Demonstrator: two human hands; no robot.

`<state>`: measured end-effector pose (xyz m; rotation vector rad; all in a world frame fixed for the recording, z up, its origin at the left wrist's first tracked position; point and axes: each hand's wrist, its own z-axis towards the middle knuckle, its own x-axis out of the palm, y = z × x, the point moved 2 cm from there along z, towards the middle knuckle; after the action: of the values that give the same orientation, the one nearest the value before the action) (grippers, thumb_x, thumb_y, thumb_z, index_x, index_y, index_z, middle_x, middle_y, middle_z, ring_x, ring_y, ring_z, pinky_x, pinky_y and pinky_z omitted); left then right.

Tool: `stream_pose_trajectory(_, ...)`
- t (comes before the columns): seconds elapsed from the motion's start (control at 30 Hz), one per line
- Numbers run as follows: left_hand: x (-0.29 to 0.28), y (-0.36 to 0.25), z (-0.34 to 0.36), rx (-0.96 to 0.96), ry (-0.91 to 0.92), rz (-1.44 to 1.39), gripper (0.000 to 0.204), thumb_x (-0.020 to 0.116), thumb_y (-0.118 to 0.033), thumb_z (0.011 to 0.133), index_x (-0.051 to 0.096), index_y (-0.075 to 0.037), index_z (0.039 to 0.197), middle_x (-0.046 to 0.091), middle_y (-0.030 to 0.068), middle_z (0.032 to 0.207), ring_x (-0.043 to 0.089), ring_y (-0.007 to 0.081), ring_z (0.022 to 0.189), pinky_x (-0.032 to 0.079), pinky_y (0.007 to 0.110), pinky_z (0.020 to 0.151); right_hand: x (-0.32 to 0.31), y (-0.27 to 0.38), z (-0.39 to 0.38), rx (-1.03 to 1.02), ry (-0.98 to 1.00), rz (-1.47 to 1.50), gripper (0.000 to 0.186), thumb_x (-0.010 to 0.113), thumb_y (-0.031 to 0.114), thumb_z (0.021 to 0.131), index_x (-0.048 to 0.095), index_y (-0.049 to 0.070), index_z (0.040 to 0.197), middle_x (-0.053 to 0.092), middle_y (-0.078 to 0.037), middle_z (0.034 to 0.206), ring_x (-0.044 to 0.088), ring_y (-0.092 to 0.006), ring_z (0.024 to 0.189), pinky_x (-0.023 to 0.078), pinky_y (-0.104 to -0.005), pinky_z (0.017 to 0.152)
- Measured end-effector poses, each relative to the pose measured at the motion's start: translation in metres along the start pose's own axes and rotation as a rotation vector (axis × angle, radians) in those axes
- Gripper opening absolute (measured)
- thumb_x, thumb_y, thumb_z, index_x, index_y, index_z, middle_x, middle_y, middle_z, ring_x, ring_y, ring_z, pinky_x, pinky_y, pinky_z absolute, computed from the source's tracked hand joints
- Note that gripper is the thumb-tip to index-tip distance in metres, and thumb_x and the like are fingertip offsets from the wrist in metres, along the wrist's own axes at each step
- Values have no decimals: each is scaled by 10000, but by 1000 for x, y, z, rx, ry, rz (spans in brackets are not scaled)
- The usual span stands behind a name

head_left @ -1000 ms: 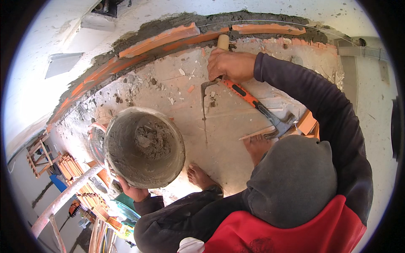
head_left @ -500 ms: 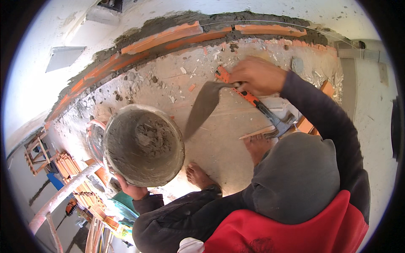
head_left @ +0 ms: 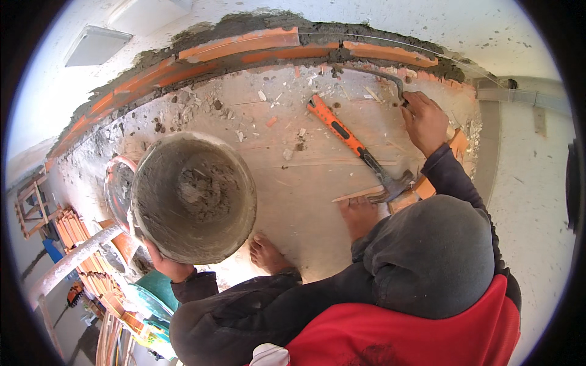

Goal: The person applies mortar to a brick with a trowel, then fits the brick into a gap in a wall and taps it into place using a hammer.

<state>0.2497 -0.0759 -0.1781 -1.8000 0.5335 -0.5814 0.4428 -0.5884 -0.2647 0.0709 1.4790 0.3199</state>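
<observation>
My left hand [head_left: 168,265] grips the near-left rim of a round bucket [head_left: 249,198] and holds it tilted. Grey mortar [head_left: 206,190] lies in its bottom. At the right, my right hand [head_left: 427,124] is closed around the handle of a trowel [head_left: 392,78]. The trowel's blade, seen nearly edge-on, reaches left to the foot of the brick row. Flat orange bricks [head_left: 244,45] run along the wall with dark grey mortar [head_left: 329,29] around them. A claw hammer [head_left: 347,135] with an orange and black handle lies on the floor between my hands.
Rubble and chips [head_left: 183,110] are strewn along the wall's foot. A string [head_left: 378,38] runs above the bricks. Orange bricks [head_left: 422,186] lie by the hammer head. A second container [head_left: 119,183] stands behind the bucket. Stacked bricks [head_left: 76,235] and a pole [head_left: 73,259] are at lower left.
My right hand has moved right, away from above the hammer. The trowel's blade has gone from hanging beside the bucket to the wall's foot. The bucket stays in my left hand.
</observation>
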Motion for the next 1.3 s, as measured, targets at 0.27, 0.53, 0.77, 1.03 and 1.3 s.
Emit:
stream_pose_trajectory(0.27, -5, 5, 0, 17, 8, 11, 470, 293, -320, 1055, 426, 6, 1366, 526, 123, 1331, 521, 222, 1187, 406, 373, 1021, -19, -16, 9, 89, -108, -16, 277, 704, 173, 787, 686, 88, 1050, 676, -63, 1026, 656, -292, 865, 516, -353, 723)
stream_pose_trajectory(0.53, -18, 12, 10, 65, 103, 34, 483, 306, -337, 1048, 454, 21, 1336, 552, 135, 1300, 537, 228, 1169, 407, 363, 1015, -14, -6, -1, -35, -112, -19, 270, 697, 161, 772, 684, 101, 1035, 670, -69, 960, 654, -287, 820, 512, -374, 694)
stream_pose_trajectory(0.77, -9, 11, 10, -17, 162, -227, 476, 303, -327, 1045, 452, 15, 1341, 553, 139, 1298, 539, 234, 1168, 400, 367, 1017, -19, 5, 4, -16, -114, -4, 275, 692, 187, 792, 671, 55, 1032, 673, -114, 986, 653, -320, 835, 513, -386, 720)
stream_pose_trajectory(1.03, -13, 16, 13, -4, 178, -251, 470, 289, -319, 1045, 438, 2, 1353, 542, 136, 1308, 525, 234, 1185, 392, 377, 1022, 16, 87, 39, -160, 317, 303, 262, 652, 244, 865, 641, 0, 960, 637, -227, 817, 634, -386, 781, 494, -419, 672)
stream_pose_trajectory(1.3, -11, 12, 15, 5, 205, -275, 464, 277, -302, 1044, 425, 7, 1357, 543, 145, 1299, 537, 240, 1170, 405, 378, 1015, 70, 127, 98, -136, 550, 463, 347, 669, 341, 872, 666, -3, 917, 639, -171, 753, 633, -282, 714, 482, -394, 656)
